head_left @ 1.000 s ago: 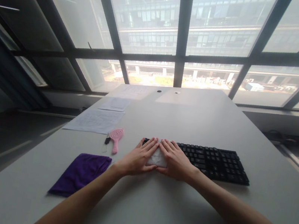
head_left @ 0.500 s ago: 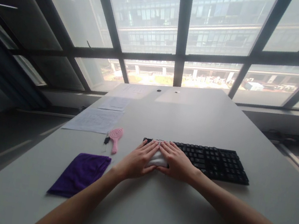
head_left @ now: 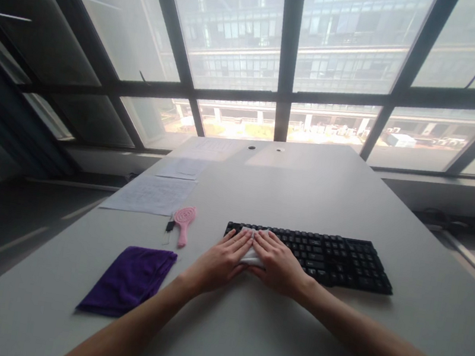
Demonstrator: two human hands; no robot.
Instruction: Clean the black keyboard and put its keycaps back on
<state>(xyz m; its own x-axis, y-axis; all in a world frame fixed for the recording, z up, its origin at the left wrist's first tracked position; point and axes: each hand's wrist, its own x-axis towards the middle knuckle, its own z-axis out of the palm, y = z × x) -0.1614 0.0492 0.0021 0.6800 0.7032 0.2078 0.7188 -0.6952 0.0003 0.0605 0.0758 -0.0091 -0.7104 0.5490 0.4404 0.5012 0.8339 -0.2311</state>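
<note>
A folded white cloth (head_left: 252, 257), perhaps a tissue or wipe, lies on the left part of a black keyboard (head_left: 341, 263). My left hand (head_left: 219, 262) grips its left side, with the fingers pressed on top and the thumb near the front edge. From the other side, my right hand (head_left: 281, 266) holds it in the same way, the thumbs almost meeting. Both hands cover some of the keys beneath. To the left of my left forearm is a folded purple cloth (head_left: 124, 283).
A pink hairbrush (head_left: 185, 218) lies left of the keyboard beside a small black item (head_left: 170, 225) with thin prongs. Paper sheets (head_left: 149, 193) run along the white table's (head_left: 280, 191) left edge. Large windows (head_left: 238, 28) stand behind the table.
Both hands have shifted slightly toward me with the white cloth, and more of the keyboard's far edge shows by the fingertips. The view has tilted a little.
</note>
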